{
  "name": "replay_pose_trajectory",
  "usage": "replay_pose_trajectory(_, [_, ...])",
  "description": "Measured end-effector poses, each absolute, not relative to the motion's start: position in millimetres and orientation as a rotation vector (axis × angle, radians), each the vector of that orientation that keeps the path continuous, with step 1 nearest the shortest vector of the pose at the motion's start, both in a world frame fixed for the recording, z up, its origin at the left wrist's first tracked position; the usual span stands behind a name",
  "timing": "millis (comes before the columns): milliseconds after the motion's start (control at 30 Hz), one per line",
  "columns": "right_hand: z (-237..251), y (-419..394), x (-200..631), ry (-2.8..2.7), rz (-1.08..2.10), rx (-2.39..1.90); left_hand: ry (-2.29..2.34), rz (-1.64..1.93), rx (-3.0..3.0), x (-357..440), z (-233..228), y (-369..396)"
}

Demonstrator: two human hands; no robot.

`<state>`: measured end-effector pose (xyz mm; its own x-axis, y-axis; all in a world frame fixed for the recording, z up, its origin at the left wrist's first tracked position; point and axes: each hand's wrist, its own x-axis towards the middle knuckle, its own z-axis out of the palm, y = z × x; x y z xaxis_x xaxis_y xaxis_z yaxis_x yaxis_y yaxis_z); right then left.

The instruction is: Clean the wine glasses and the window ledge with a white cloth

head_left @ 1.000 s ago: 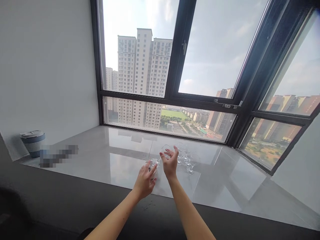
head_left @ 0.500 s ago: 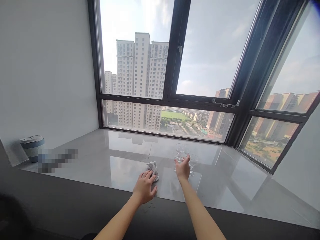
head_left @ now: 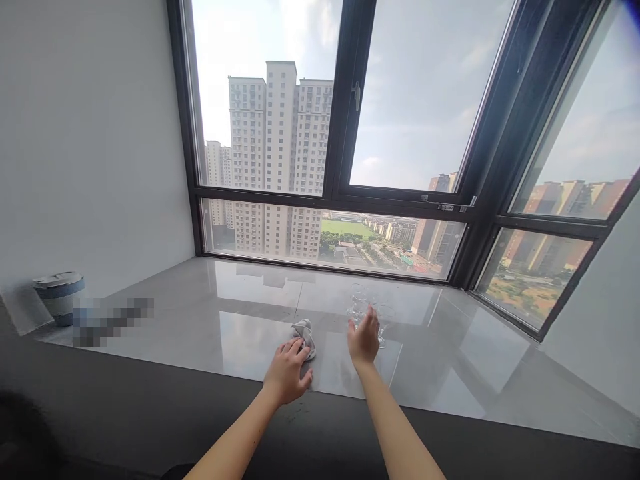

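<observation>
My left hand [head_left: 287,373] lies near the front edge of the sill, fingertips on a crumpled grey-white cloth [head_left: 304,333]. Its fingers are stretched out and the thumb stands apart from the cloth. To the right, my right hand [head_left: 365,338] is raised in front of a group of clear glasses [head_left: 358,293], palm turned inward. Its fingers are apart and I see nothing held in them. The glasses look stemmed and stand upright close together; my hand hides part of them. Whether the hand touches a glass is unclear.
The glossy grey window sill [head_left: 190,333] drops off at its front edge. At the far left, a blue and white lidded container [head_left: 60,297] stands by the wall, beside a pixelated patch. Dark-framed windows [head_left: 330,199] rise behind the sill.
My right hand has opened a little, its fingers straighter and more upright beside the glasses. The left hand stays at the cloth. The whole view has shifted slightly.
</observation>
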<state>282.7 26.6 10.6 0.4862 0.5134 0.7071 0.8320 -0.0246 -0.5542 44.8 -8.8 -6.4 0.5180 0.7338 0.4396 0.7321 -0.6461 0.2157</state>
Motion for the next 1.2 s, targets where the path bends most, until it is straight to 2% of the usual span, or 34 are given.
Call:
replay_pose_trajectory(133, [11,10,261,-1.278,-0.385,-1.517,1.270,0.834,2.696,44,-11,-5])
replay_pose_trajectory(333, [6,-5,214,-1.685,0.159,-1.293,1.043,1.009,2.624,39,-19,-6])
replay_pose_trajectory(467, [0,-7,200,-1.929,0.342,-1.329,1.121,1.217,2.464,38,-22,-3])
replay_pose_trajectory(667, [-9,-17,218,-1.961,0.079,-1.608,1.212,1.233,2.307,38,-21,4])
replay_pose_trajectory(900, [-27,-56,289,-1.709,-0.204,-1.958,1.301,1.071,2.351,40,-11,-2])
replay_pose_trajectory(1033, [-32,-64,316,-1.452,-0.216,-2.096,1.336,1.044,2.413,42,-10,-2])
replay_pose_trajectory(1200, [-25,-62,309,-1.352,-0.213,-2.167,1.412,0.949,2.501,44,-8,-4])
